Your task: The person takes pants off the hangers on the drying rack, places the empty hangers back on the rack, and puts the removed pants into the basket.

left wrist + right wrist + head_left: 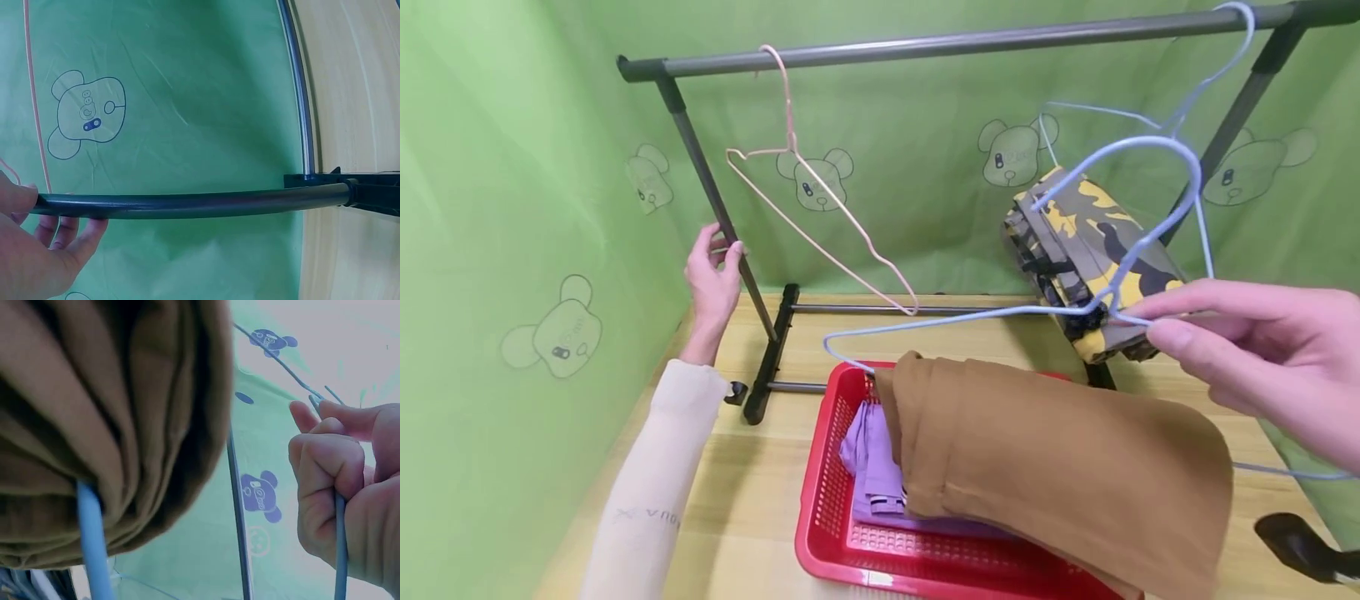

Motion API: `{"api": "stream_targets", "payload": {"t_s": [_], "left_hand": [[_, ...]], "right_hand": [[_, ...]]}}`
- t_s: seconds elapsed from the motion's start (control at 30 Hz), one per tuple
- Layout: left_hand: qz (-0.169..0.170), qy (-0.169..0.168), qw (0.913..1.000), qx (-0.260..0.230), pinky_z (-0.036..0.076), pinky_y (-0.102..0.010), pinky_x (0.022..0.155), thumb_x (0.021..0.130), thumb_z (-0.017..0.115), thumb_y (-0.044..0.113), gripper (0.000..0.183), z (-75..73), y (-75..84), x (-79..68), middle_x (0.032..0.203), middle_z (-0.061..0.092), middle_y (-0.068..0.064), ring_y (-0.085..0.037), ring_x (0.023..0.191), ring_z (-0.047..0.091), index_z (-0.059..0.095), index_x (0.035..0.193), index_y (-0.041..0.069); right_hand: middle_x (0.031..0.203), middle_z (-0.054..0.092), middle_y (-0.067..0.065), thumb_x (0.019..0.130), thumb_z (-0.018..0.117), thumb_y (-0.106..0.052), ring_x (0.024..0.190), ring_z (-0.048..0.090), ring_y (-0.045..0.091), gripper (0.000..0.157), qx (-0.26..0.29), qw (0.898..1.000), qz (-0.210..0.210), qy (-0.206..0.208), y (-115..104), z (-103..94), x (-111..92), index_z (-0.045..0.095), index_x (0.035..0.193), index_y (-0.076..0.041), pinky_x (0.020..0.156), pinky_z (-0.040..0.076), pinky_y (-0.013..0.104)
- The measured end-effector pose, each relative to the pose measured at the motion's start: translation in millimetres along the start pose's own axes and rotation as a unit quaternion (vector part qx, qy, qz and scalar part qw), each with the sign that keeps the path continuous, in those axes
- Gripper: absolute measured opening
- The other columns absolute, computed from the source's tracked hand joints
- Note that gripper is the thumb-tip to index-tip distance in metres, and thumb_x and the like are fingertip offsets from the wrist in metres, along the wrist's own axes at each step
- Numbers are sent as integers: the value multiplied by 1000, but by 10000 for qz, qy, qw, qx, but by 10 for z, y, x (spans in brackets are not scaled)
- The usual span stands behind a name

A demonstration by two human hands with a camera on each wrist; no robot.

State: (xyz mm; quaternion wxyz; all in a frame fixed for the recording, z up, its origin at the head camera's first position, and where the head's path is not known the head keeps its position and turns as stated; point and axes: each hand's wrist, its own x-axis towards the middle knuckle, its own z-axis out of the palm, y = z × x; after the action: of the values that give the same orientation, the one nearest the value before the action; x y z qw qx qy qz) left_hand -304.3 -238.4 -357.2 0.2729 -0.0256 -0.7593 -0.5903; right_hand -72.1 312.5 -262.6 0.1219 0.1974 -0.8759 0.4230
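Observation:
In the head view my right hand (1277, 350) pinches a light blue hanger (1135, 143) just below its hook. Folded brown trousers (1060, 450) drape over the hanger's lower bar, in front of the red basket in this view. Seen from the right wrist, the blue wire passes through the curled fingers (325, 481), and the brown cloth (125, 412) bulges at the left. My left hand (713, 283) holds the left upright post (700, 167) of the clothes rack, thumb on one side and fingers behind. The left wrist view shows that dark post (187, 206) in its grip.
A pink hanger (789, 108) hangs bare on the rack's top rail (970, 40). At the right, camouflage trousers (1097, 217) hang from another blue hanger (1246, 42). Below stands a red basket (812, 508) with a purple garment (880, 467) inside. Green printed fabric surrounds the wooden surface.

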Motion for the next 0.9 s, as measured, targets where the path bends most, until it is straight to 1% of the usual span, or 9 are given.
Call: {"api": "stream_targets", "payload": {"t_s": [0.07,0.13,0.23,0.33,0.5,0.6,0.77,0.83,0.9], "left_hand": [[-25,-46,10000,-56,57,-33,95,101,61,4,35,6,24,19,119,66,-23,-34,106,67,59,136,7],[-70,-48,9998,-181,57,-33,94,101,61,2,35,5,35,29,118,66,-22,-34,105,67,59,136,6],[-193,-22,9992,-336,58,-34,92,100,61,-1,36,-6,41,23,115,66,-19,-31,103,68,60,135,4],[-244,-56,9990,-376,58,-34,92,100,61,-1,35,-19,33,11,113,66,-17,-32,103,67,61,134,4],[-297,-170,9988,-344,57,-35,95,100,61,-2,37,-58,59,-53,117,65,-18,-33,107,66,59,136,4],[-497,-349,9978,-276,52,-36,104,100,61,1,48,-104,112,-169,128,59,-19,-31,118,61,51,147,10],[-786,-714,9943,-53,37,-43,118,101,62,10,69,-156,245,-507,153,34,-17,-32,142,38,30,161,22],[-746,-824,9938,-46,35,-46,119,100,62,11,67,-166,308,-670,154,32,-17,-32,143,36,31,160,18],[-609,-974,9932,-188,37,-46,117,101,60,9,56,-167,357,-824,149,39,-18,-29,138,41,39,153,9]], "right_hand": [[68,51,2,97,68,0,45,38,14,30,-145,9998,162,-37,-377,105,75,70,127,-1,35,28,27],[67,49,1,99,66,-1,46,38,15,27,-49,9998,177,-125,-560,183,145,71,126,-2,37,29,28],[67,53,2,99,66,0,50,41,16,25,3,9998,93,-174,-646,274,251,72,123,-4,40,32,30],[67,56,2,97,67,2,54,44,14,24,131,9996,-213,-149,-669,349,362,74,119,-5,44,35,30],[61,50,2,101,65,-5,51,41,16,18,252,9994,-43,-247,-924,451,516,76,114,-11,43,34,33],[56,41,1,103,62,-9,47,35,19,15,421,9984,87,-366,-1014,491,579,76,111,-11,40,33,34],[55,37,1,104,61,-9,45,31,21,15,677,9966,72,-461,-1036,553,633,75,107,-7,38,31,35],[56,39,1,104,61,-8,45,31,21,15,732,9963,26,-442,-1031,576,645,75,107,-6,38,32,35],[57,40,1,104,61,-7,44,31,21,15,779,9961,-11,-403,-1016,599,660,75,107,-6,38,32,35]]}}
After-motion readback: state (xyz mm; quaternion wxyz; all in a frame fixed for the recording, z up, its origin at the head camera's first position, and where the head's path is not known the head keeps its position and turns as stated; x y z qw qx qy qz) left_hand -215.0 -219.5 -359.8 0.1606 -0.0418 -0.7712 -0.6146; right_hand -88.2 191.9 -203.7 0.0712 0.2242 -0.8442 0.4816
